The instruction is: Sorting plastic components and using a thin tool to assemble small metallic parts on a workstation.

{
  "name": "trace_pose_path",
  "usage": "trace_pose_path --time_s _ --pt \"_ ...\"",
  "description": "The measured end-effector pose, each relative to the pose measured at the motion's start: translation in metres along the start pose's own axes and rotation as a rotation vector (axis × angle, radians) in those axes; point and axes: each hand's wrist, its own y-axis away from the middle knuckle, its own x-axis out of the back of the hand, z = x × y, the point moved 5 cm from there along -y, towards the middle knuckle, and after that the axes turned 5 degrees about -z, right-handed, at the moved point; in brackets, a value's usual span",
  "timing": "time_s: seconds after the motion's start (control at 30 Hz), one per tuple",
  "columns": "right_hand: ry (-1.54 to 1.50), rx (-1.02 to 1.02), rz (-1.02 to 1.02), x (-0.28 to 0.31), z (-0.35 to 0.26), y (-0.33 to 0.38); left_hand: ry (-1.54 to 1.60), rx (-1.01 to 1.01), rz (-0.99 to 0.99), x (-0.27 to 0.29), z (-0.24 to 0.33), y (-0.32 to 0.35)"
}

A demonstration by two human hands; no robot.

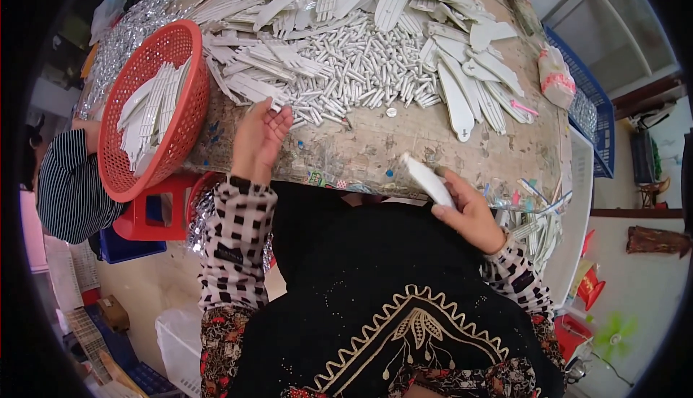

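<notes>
One white slat (429,181) is gripped in my right hand (473,214), near right; my left hand (261,138), half-open beside the farther small tubes (375,69), holds I can't tell what; probably picking, needing a fine pinch

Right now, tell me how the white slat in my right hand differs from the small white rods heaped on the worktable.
The white slat is longer and broader than any of the small white rods. The slat looks flat; the rods look round. The slat is in your right hand; the rods lie loose on the worktable. Both are whitish.
</notes>
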Motion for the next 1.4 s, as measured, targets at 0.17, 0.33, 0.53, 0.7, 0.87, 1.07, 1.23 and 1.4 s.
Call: trace_pose_path --time_s 0.17,0.33,0.53,0.7,0.87,1.07,1.23,1.4 --pt "-0.59 -0.275 -0.038 0.003 0.001 -0.023 -0.076 0.047 -0.065 -0.013 -0.034 0.058" --pt "-0.817 -0.227 -0.051 -0.018 -0.024 -0.063 -0.049 -0.041 -0.104 -0.018 -0.034 0.078" --pt "-0.861 -0.232 -0.079 -0.028 -0.03 -0.068 0.308 -0.049 -0.24 -0.02 0.0 0.069" --pt "-0.878 -0.264 -0.097 -0.031 -0.015 -0.06 0.155 -0.047 -0.083 -0.022 -0.043 0.102" --pt "-0.877 -0.314 -0.078 -0.027 -0.015 -0.059 0.109 -0.168 -0.052 -0.021 -0.042 0.096" --pt "-0.882 -0.302 -0.095 -0.033 -0.017 -0.058 0.06 -0.149 -0.108 -0.03 -0.056 0.118" --pt "-0.87 -0.307 -0.159 -0.042 -0.024 -0.068 0.038 -0.099 -0.061 -0.035 -0.062 0.124" --pt "-0.865 -0.284 -0.191 -0.047 -0.027 -0.067 0.002 -0.157 -0.146 -0.031 -0.01 0.089"
